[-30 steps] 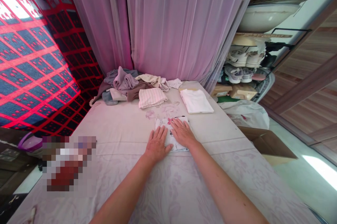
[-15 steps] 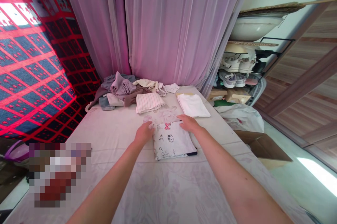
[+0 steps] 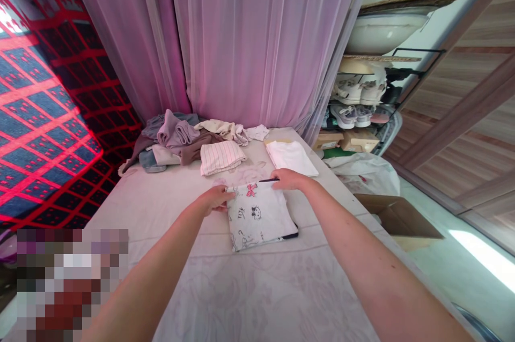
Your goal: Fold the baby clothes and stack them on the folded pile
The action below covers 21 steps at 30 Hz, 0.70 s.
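A folded white garment with black cat drawings and a red bow print lies on the light floral bed sheet, in the middle of the head view. A dark layer shows at its right edge and along its top. My left hand pinches the far left corner, thumb on top and fingers beneath. At the far right corner, my right hand is closed on the cloth, its fingertips partly hidden. The far edge looks slightly raised between the two hands.
Behind the garment sit a folded striped cloth and a folded white garment. A heap of loose clothes lies at the back left, against purple curtains. To the right of the bed are an open cardboard box and a rack with shoes.
Both hands have closed on the garment's far corners, and its far edge has come up a little, showing a dark layer there. The camera view has shifted slightly.
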{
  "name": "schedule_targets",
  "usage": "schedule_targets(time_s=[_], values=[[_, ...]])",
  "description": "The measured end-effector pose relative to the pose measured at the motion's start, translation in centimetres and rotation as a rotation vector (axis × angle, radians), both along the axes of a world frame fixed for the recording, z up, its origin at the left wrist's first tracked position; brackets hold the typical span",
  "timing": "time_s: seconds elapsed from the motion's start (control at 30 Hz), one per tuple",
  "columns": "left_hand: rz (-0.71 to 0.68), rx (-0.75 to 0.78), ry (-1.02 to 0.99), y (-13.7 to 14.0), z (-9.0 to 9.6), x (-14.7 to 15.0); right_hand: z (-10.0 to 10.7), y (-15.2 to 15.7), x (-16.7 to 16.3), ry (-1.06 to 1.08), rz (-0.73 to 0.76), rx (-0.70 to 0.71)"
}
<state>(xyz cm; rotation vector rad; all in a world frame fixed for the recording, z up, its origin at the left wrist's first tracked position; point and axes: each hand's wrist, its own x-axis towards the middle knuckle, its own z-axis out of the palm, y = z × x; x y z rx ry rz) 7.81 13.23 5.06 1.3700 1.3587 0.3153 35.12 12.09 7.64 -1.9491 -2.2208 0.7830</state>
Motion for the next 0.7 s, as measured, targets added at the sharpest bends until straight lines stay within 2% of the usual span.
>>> schedule_targets(time_s=[0.07, 0.13, 0.23, 0.3, 0.37, 0.43, 0.5, 0.57, 0.63, 0.7], values=[[0.016, 0.016, -0.072, 0.0, 1.5, -0.3, 1.6, -0.4, -0.1, 0.029, -0.001, 0.082], [0.062, 0.108, -0.178, 0.0, 3.2, -0.5, 3.6, -1.1, -0.5, 0.061, -0.033, 0.230], [0.114, 0.399, -0.343, -0.3, 5.2, -1.0, 5.7, -2.7, -1.4, 0.093, -0.101, 0.498], [0.096, 0.621, -0.340, -1.3, 5.6, -1.8, 5.5, -4.4, -2.3, 0.088, -0.109, 0.642], [0.048, 0.797, -0.262, -3.2, 4.8, -2.8, 3.5, -6.5, -3.1, 0.096, -0.063, 0.772], [-0.037, 0.890, -0.195, -5.7, 2.7, -4.0, 0.0, -8.9, -4.0, 0.111, 0.018, 0.847], [-0.154, 0.899, -0.130, -8.6, 0.1, -5.2, -3.8, -11.5, -4.8, 0.126, 0.093, 0.819], [-0.240, 0.847, -0.062, -11.3, -2.1, -6.4, -6.8, -14.0, -5.3, 0.142, 0.146, 0.753], [-0.279, 0.803, -0.021, -13.1, -3.3, -7.5, -8.3, -15.8, -5.7, 0.162, 0.136, 0.712], [-0.284, 0.764, 0.001, -13.6, -3.5, -8.4, -8.3, -16.3, -6.0, 0.179, 0.067, 0.678]])
